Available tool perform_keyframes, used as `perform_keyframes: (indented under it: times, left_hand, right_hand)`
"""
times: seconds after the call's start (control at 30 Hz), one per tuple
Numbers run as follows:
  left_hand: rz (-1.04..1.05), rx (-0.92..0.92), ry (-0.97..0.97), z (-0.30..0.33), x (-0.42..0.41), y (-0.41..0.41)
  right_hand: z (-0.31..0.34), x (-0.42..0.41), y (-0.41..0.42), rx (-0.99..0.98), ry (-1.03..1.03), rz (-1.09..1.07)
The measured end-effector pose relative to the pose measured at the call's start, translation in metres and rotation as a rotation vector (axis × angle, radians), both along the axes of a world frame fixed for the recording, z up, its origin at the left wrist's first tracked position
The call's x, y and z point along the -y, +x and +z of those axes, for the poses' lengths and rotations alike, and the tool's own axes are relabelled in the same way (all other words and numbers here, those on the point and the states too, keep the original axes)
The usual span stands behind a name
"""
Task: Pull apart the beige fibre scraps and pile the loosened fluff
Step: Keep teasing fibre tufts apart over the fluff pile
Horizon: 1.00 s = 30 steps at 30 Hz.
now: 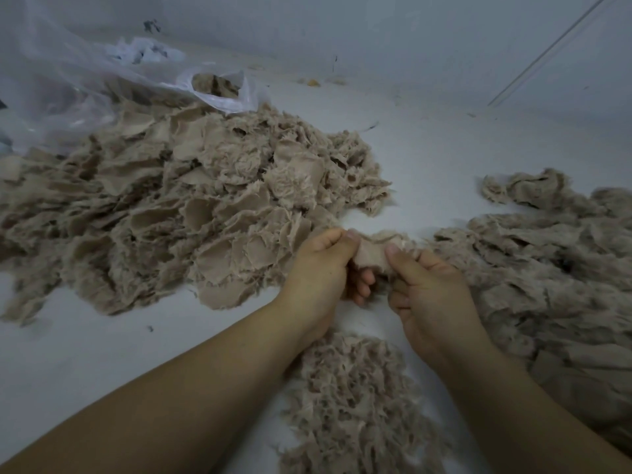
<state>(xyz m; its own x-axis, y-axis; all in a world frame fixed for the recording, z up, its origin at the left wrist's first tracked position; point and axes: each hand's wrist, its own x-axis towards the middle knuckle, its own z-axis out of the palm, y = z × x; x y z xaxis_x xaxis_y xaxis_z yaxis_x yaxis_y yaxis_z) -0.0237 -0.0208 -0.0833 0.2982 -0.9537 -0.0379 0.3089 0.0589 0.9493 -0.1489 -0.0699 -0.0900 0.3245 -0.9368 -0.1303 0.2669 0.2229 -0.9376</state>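
A small beige frayed fibre scrap point(371, 251) was pinched between the curled fingers point(352, 239) of the left hand point(321, 268) and those of the right hand point(427, 292), just above the white table point(102, 336). It was flanked by a large heap of beige scraps point(171, 206) to the left and a pile of loosened fluff point(355, 398) below the wrists.

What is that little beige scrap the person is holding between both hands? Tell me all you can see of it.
The small beige fibre scrap looks like soft woven cloth with frayed, fuzzy edges. It is stretched between the left hand, which pinches one end, and the right hand, which pinches the other. It is held above the pale surface, between the big scrap heap and the looser fluff.
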Motion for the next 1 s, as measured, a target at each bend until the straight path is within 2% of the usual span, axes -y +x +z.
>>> perform_keyframes:
  times: [0.17,0.4,0.6,0.77,0.9,1.0]
  left_hand:
    - [-0.038,0.102,-0.033,-0.0033,0.0007,0.0018]
    - [-0.035,0.016,-0.005,-0.0046,0.0004,0.0058]
    - [-0.106,0.082,-0.016,-0.0047,-0.0007,0.0048]
    - [-0.148,0.128,-0.014,-0.0034,-0.0023,0.0055]
    - [-0.163,0.155,0.003,-0.0042,-0.0031,0.0067]
    - [-0.079,0.122,0.011,-0.0043,-0.0031,0.0087]
  right_hand:
    - [0.0015,-0.0041,0.0012,-0.101,-0.085,0.063]
    - [0.0006,0.0011,0.0023,0.090,0.095,-0.058]
    - [-0.0002,-0.0001,-0.0005,-0.061,-0.056,0.086]
    - [-0.0015,0.0018,-0.0011,-0.045,-0.021,0.046]
    - [-0.0001,0.0005,-0.0008,0.074,0.044,-0.049]
    - [0.0026,0.0013,0.0004,0.178,0.103,-0.109]
